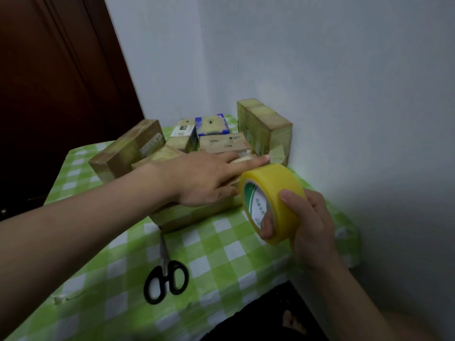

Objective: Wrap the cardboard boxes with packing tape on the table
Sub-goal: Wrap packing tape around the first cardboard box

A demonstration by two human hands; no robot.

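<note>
Tape trouble was the main risk imo. Right hand (310, 225) was curled round the tape roll (273, 193), thumb on the outer face and a fingertip hooked into the core, roll held off the tabletop (216, 262) just right of the box (194, 215) being worked on. Left hand (204, 180) lay flat on top of that box, fingers straight, pressing down, gripping nothing. If that palm eased off during a pull on the roll, the box would prob slide or spin and the strip would land crooked or creased. Scissors (167, 279) lay closed nearer the front, blade tip right by the box's near corner, so a shifted box could knock them or a wrist could catch the point. Roll was also close to the wall (369, 119) on the right, so little room to swing it round. Couldn't make out whether any strip actually ran from roll to box, where the free end was, or most of the box top, bc hand + forearm covered it. Couldn't tell if the blade tip touched the box either. Long box (128, 151) and tall box (264, 126) behind looked glossy, maybe already taped, but that's a guess.
</note>
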